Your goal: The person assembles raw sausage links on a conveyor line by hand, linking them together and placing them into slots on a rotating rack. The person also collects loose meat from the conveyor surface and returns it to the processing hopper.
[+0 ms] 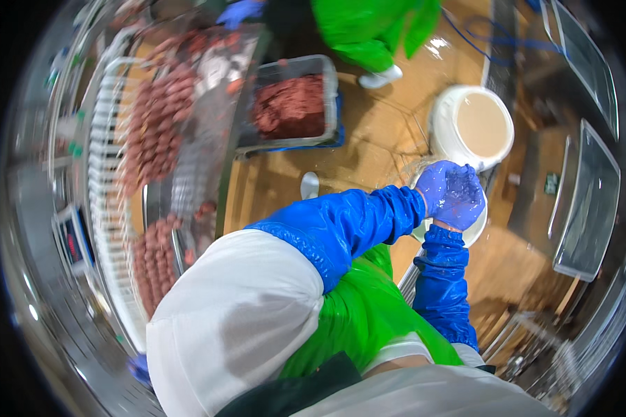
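Note:
My left hand (437,186) and my right hand (464,201), both in wet violet-blue gloves, are pressed together at the right of the middle. Their fingers are curled inward in a cupped shape, and the gloves glisten. What lies between them, if anything, I cannot make out. Just beyond them stands a white tub (484,125) with cloudy beige liquid inside. Below my hands shows the rim of a second white bucket (478,233), mostly covered by my gloves and sleeve. Some thin clear strands or splashes blur beside my left hand.
Left, linked sausages (161,132) hang on a white rack (108,174) beside a metal table (212,132). A grey bin (332,83) of minced meat stands beyond it. Across from me is a co-worker in a green apron (368,28). Clear-walled bins (591,201) line the right.

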The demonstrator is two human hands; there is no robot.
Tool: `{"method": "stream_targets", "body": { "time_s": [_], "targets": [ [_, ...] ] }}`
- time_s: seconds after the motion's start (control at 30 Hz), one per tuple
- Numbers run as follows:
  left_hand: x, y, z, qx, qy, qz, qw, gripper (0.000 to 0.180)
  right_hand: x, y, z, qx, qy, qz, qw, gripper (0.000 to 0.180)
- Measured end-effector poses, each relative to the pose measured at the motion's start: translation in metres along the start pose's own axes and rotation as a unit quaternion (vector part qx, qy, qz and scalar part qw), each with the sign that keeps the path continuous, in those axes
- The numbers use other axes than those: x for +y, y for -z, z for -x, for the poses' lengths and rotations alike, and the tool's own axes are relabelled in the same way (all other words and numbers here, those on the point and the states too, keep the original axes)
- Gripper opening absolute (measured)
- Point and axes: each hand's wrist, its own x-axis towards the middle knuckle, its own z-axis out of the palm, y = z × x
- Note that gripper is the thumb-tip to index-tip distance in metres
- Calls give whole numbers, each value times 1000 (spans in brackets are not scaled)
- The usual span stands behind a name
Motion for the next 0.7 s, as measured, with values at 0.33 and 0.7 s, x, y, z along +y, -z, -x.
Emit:
{"method": "stream_targets", "body": {
  "time_s": [0.33, 0.7],
  "targets": [
    [341, -49, 216, 8, -506, 70, 859, 19, 260, -299, 61, -340, -342, 74, 873, 34],
    [516, 82, 500, 117, -768, -36, 628, 32, 561, -400, 294, -417, -544, 178, 707, 23]
  ]
}}
